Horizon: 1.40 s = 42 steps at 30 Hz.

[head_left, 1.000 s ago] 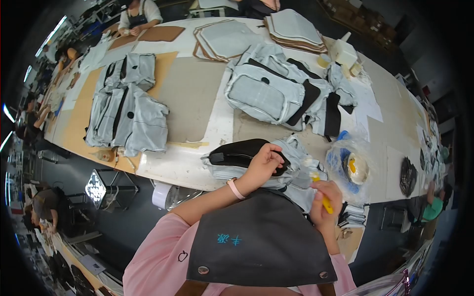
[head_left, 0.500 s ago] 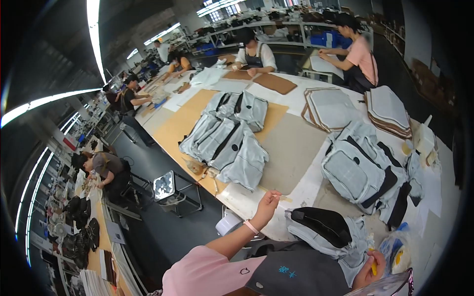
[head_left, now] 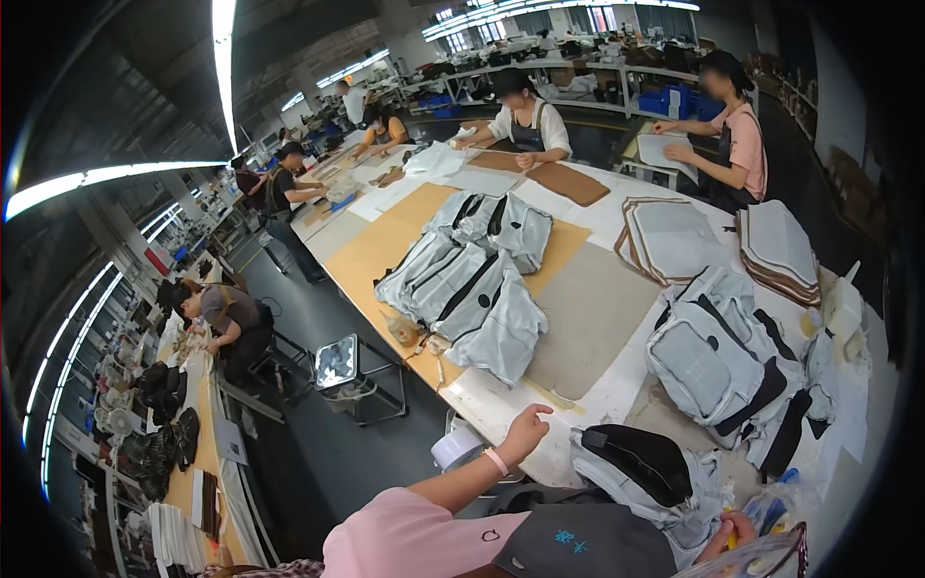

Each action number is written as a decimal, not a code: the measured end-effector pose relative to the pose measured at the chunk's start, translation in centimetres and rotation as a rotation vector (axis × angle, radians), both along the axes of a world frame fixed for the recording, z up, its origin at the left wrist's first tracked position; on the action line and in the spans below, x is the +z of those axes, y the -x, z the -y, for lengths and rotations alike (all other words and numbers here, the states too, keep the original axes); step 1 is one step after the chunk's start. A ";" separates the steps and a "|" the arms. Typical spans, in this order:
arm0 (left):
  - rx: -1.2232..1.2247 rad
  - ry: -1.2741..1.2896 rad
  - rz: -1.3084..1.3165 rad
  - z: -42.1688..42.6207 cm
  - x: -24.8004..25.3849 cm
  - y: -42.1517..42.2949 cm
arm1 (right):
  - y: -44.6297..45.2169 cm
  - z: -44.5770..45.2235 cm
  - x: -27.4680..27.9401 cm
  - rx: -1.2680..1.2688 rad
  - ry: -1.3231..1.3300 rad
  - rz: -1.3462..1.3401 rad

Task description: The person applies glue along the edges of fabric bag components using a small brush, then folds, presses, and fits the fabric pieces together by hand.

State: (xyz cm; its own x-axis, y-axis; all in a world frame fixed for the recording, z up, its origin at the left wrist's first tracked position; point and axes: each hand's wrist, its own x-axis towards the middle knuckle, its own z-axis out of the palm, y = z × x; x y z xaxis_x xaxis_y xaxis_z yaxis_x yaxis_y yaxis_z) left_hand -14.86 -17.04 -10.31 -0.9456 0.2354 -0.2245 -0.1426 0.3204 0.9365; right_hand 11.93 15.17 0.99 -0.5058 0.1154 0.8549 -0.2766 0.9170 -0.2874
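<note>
My left hand (head_left: 525,433) is over the table's near edge, index finger stretched out and the others curled, with nothing visible in it. To its right lies a light grey bag piece (head_left: 602,469) with a black panel (head_left: 638,460). At the lower right, my right hand (head_left: 727,535) is closed around a yellow tool (head_left: 731,541), partly hidden, beside that bag piece. A clear plastic bag (head_left: 771,506) with something blue lies just beyond my right hand.
Grey backpacks (head_left: 708,356) and stacked panels (head_left: 779,249) lie at the right. More grey bags (head_left: 467,294) rest on brown board. A stool (head_left: 337,363) stands beside the table (head_left: 501,409). Several people work around, one at the far side (head_left: 528,125).
The view has swung up and left, showing more of the room. My left hand has moved from the black panel to the table's near edge. My right hand still holds the yellow tool.
</note>
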 end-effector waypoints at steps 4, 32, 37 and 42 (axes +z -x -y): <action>-0.055 0.095 0.035 0.2 -0.7 0.4 | -0.8 2.0 0.4 -0.164 0.321 0.194; 0.030 -1.008 0.347 -9.2 12.6 -0.6 | 0.1 3.1 2.2 -0.203 0.395 0.083; -0.318 -1.075 0.693 -15.3 12.3 -7.7 | 1.8 4.1 3.0 -0.246 0.348 0.350; -0.539 -0.783 0.714 -17.3 9.3 -11.7 | 3.3 6.1 3.7 -0.234 0.226 0.599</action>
